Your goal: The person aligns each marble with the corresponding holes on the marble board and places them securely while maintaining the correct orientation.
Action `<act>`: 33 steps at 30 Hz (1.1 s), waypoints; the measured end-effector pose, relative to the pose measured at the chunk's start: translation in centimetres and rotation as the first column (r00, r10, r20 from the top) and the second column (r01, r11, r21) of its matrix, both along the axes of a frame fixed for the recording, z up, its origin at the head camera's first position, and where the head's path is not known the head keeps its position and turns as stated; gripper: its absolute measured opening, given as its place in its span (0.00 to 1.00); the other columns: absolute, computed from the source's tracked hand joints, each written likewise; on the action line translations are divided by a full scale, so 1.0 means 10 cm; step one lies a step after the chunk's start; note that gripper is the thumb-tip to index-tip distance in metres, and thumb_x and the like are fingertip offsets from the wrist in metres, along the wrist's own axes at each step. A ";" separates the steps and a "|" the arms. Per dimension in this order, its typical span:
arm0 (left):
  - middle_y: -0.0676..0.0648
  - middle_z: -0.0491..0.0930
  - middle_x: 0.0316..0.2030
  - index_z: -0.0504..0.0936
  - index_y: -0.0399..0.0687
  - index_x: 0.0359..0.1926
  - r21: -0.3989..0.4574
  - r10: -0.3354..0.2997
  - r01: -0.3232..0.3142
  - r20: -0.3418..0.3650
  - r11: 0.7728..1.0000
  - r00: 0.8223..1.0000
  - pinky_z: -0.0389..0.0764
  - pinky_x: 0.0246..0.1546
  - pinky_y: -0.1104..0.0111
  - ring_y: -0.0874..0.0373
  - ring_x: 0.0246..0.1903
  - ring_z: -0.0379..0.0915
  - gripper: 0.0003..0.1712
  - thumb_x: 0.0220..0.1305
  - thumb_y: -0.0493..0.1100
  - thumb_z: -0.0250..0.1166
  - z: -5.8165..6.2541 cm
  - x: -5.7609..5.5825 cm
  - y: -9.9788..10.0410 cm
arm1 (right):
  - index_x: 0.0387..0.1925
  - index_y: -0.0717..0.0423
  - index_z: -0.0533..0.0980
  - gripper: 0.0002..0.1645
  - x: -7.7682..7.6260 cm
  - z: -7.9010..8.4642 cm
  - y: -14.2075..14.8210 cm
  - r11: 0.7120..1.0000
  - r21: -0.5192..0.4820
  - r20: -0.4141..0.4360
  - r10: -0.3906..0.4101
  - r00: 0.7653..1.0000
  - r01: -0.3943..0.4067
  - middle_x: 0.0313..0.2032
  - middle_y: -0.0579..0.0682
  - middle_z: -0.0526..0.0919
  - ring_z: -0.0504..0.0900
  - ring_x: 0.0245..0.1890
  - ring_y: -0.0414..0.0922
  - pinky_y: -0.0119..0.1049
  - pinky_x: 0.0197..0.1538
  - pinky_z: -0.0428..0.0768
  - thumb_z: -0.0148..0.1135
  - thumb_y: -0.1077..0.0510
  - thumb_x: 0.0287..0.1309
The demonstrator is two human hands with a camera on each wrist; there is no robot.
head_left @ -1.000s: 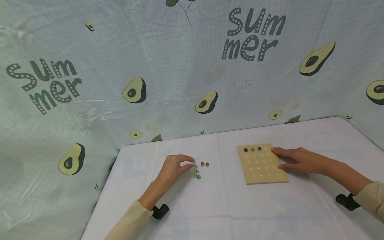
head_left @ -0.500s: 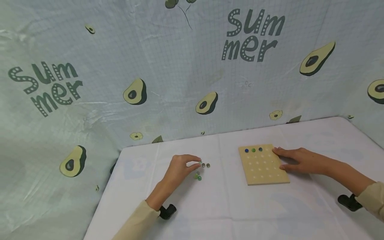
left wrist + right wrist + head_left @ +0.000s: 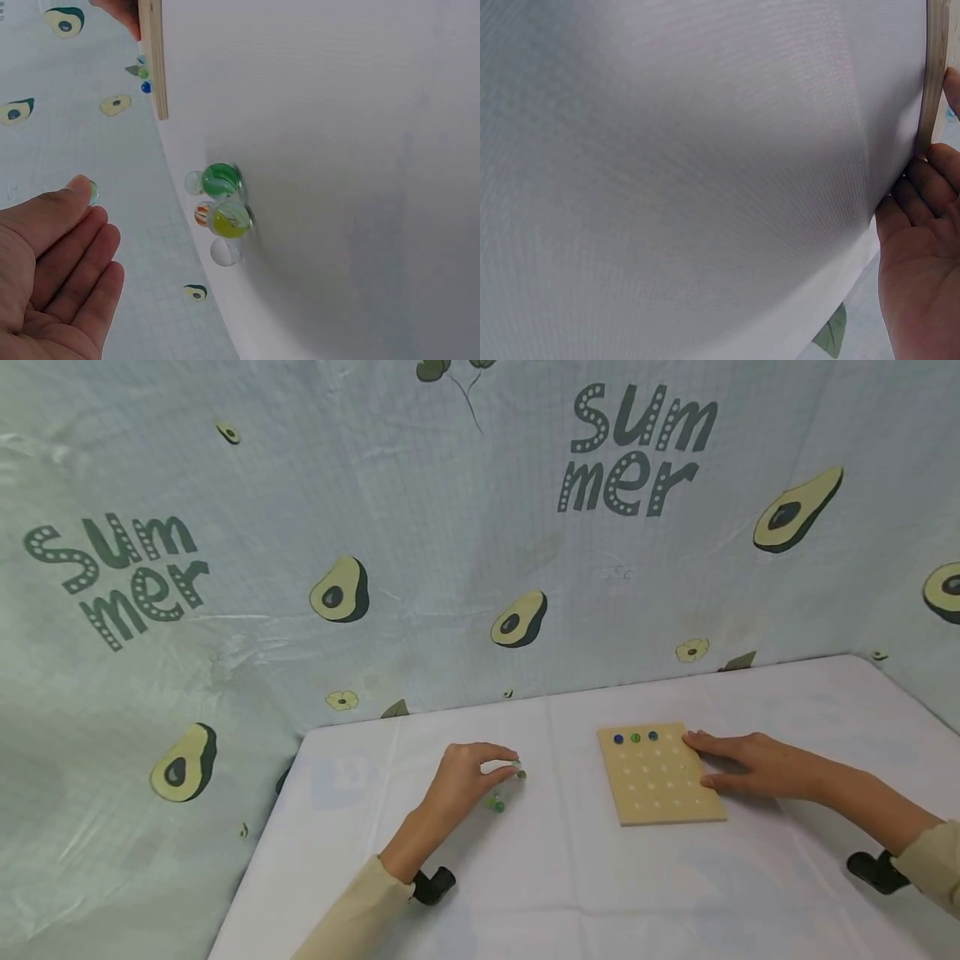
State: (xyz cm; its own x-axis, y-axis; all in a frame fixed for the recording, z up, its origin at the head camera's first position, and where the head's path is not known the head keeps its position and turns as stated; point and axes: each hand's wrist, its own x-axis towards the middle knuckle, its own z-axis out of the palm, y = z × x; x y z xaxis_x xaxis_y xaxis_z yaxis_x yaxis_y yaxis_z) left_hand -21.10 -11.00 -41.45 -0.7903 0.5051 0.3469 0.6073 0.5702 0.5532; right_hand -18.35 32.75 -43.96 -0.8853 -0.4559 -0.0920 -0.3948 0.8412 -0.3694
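Observation:
My left hand pinches a small clear marble with a green tint between thumb and index finger, raised above the table. Its other fingers lie loosely curved in the left wrist view. Below sit several loose glass marbles, among them a green swirled marble, a yellow marble and a clear marble. My right hand rests along the right edge of a light wooden board with rows of small hollows. Three marbles, including a dark blue marble, sit in its far row.
A white cloth covers the table. Behind it hangs a pale curtain printed with avocados and lettering. A black wrist camera sits under the left wrist, another black camera under the right.
My left hand has moved right across the loose marbles, pinching one; it now hides part of the group. The right hand and the board stay in place.

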 end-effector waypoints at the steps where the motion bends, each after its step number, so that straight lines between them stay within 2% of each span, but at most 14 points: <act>1: 0.47 0.89 0.44 0.90 0.41 0.44 -0.001 -0.003 0.003 0.000 1.000 1.000 0.84 0.51 0.62 0.54 0.47 0.86 0.11 0.60 0.36 0.74 0.00 -0.01 0.01 | 0.73 0.61 0.66 0.49 0.00 0.01 0.00 1.000 -0.001 0.002 0.002 1.000 -0.002 0.70 0.66 0.68 0.69 0.68 0.65 0.61 0.63 0.73 0.61 0.32 0.65; 11: 0.47 0.89 0.44 0.90 0.42 0.46 0.022 -0.020 0.019 0.056 1.000 0.998 0.84 0.52 0.62 0.55 0.48 0.86 0.12 0.60 0.37 0.74 0.03 0.00 0.14 | 0.74 0.61 0.65 0.50 -0.01 0.00 -0.02 1.000 -0.006 0.026 -0.003 1.000 0.003 0.70 0.66 0.67 0.69 0.68 0.66 0.61 0.64 0.72 0.61 0.31 0.64; 22: 0.47 0.89 0.44 0.90 0.41 0.45 0.025 -0.052 0.052 0.010 0.998 0.999 0.83 0.51 0.67 0.55 0.48 0.86 0.12 0.61 0.38 0.74 0.06 -0.03 0.36 | 0.74 0.60 0.65 0.49 -0.01 0.01 -0.01 1.000 0.010 0.010 0.002 1.000 -0.002 0.70 0.66 0.68 0.70 0.67 0.65 0.60 0.63 0.74 0.61 0.31 0.64; 33: 0.50 0.89 0.44 0.90 0.44 0.47 0.024 -0.067 0.067 0.012 0.997 0.998 0.81 0.52 0.73 0.59 0.49 0.85 0.12 0.62 0.41 0.73 0.09 -0.07 0.67 | 0.74 0.60 0.66 0.49 -0.01 0.02 0.00 1.000 0.005 0.007 0.004 1.000 -0.004 0.70 0.66 0.68 0.70 0.68 0.65 0.61 0.63 0.74 0.61 0.32 0.64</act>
